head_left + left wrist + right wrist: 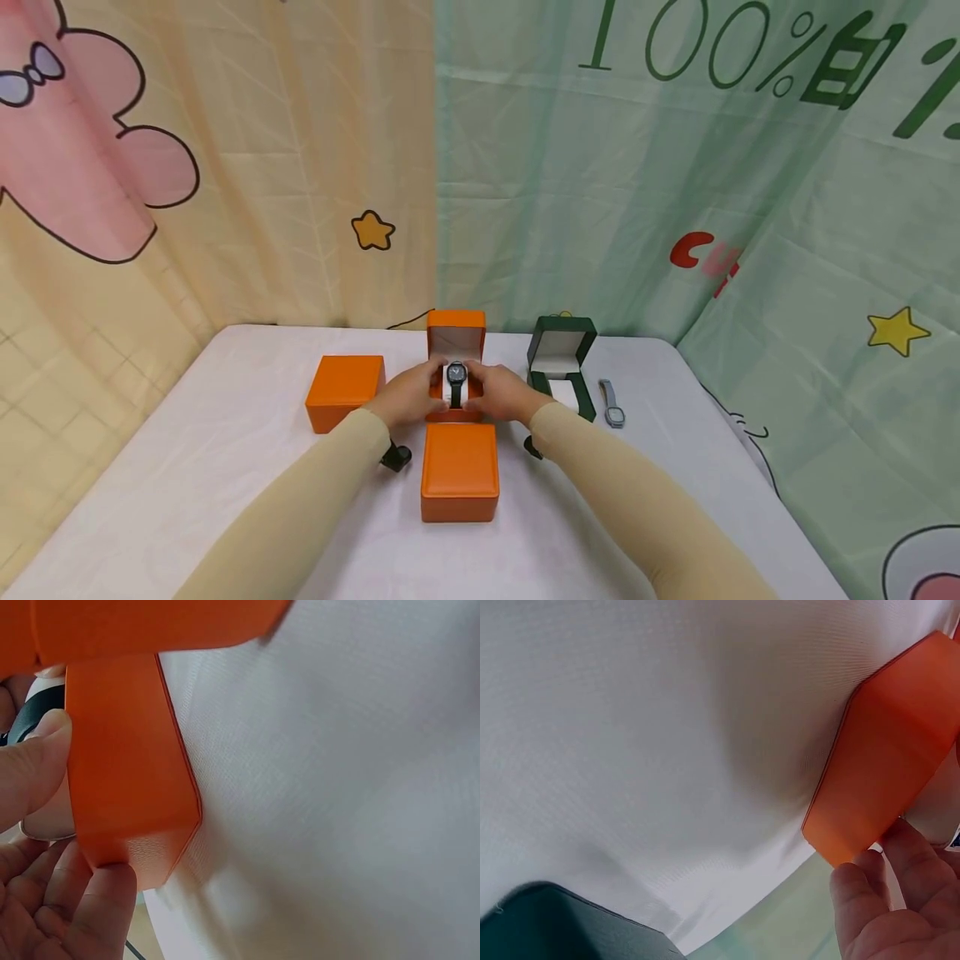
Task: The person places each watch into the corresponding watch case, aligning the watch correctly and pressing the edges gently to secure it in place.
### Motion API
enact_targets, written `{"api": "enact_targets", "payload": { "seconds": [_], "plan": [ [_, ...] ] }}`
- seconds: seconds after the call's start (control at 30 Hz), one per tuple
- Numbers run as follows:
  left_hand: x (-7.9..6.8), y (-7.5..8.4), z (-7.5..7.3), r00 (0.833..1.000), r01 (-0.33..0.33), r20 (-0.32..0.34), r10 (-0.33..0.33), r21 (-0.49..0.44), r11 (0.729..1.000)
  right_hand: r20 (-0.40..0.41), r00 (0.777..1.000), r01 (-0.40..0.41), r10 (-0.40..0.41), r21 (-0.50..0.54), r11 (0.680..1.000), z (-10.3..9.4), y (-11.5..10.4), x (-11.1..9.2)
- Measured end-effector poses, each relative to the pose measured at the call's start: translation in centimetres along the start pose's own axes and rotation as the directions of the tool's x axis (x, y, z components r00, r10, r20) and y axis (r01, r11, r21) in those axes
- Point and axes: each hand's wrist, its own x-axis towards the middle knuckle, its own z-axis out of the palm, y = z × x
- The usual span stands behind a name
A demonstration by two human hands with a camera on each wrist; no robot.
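A wristwatch [456, 375] with a dark dial and black strap is wrapped round a white cushion [446, 395] at the open orange watch box [457, 322]. My left hand [408, 394] holds the cushion's left side; its thumb [46, 754] lies by the strap, and a fingertip touches the box's outer corner. From the other side my right hand [506, 394] holds the cushion, with fingertips [849, 881] against the box's end in the right wrist view. How deep the cushion sits is partly hidden by my fingers.
A closed orange box [460, 462] stands in front, another [345, 387] at left. To the right, an open green box [562, 337] holds a white cushion [564, 394], beside a silver-grey watch [612, 406] on the white-covered table [645, 467]. Curtains [517, 192] hang behind.
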Motion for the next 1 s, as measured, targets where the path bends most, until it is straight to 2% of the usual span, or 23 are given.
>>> {"api": "enact_targets", "payload": {
  "seconds": [0.33,0.57,0.73,1.0],
  "plan": [
    [0.24,-0.07,-0.04,1.000,-0.009,-0.002,0.009,0.010,1.000,0.002,1.000,0.025,-0.025,-0.006,1.000,-0.32,0.03,0.12],
    [0.29,-0.03,-0.11,1.000,0.016,0.010,-0.016,-0.003,1.000,0.037,0.998,0.046,-0.049,0.067,0.997,-0.40,0.61,0.40],
    [0.48,0.04,-0.31,1.000,0.016,0.018,-0.016,0.012,1.000,0.022,0.997,0.072,-0.074,0.079,0.994,-0.37,0.82,0.32],
    [0.22,0.27,-0.65,0.997,0.039,0.063,-0.036,-0.051,0.998,0.021,0.997,0.074,-0.075,0.046,0.996,-0.21,0.58,0.06]
  ]
}}
